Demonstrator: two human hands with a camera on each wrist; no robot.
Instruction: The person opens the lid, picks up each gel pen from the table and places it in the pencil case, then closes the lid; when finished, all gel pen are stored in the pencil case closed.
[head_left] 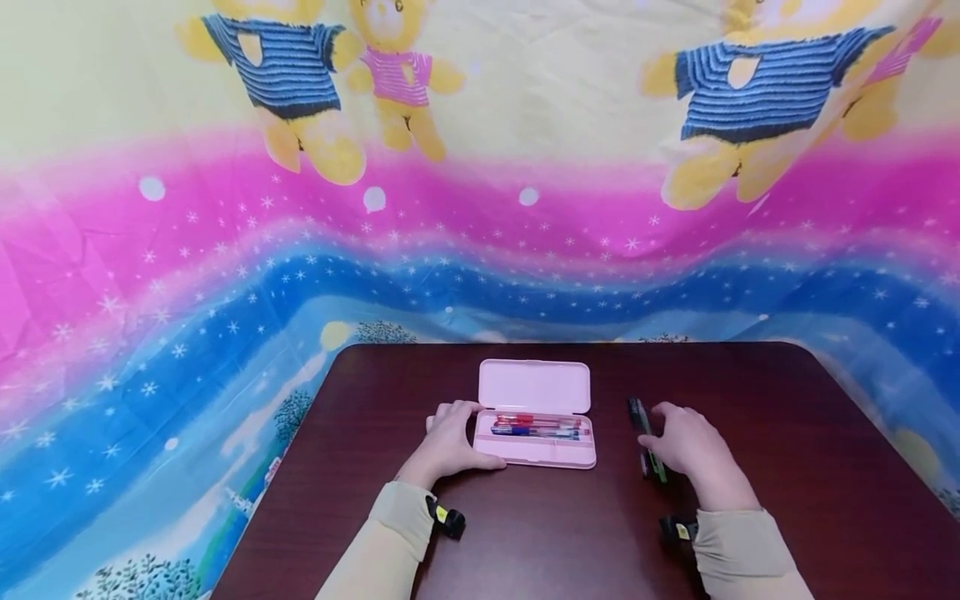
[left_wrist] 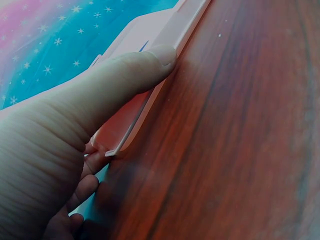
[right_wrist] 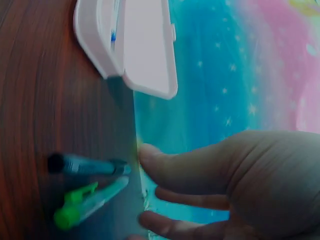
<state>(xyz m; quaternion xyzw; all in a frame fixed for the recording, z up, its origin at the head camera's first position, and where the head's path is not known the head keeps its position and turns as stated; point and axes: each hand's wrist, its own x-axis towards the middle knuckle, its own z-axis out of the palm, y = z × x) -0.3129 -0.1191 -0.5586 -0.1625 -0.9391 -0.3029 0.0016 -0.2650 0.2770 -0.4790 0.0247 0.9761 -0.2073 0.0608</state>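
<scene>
A pink pencil case lies on the table with its lid folded back. Inside it are red pens and a blue pen. My left hand holds the case's left end, its thumb over the front rim and the other fingers round the side. To the right of the case, a dark pen and a green pen lie side by side on the table. Over these pens hovers my right hand, with thumb and fingers apart and nothing between them in the right wrist view.
The dark brown table has rounded far corners. Right behind it hangs a patterned cloth with teddy bears and snowflakes. A small black wrist device is strapped over the left sleeve, and another over the right.
</scene>
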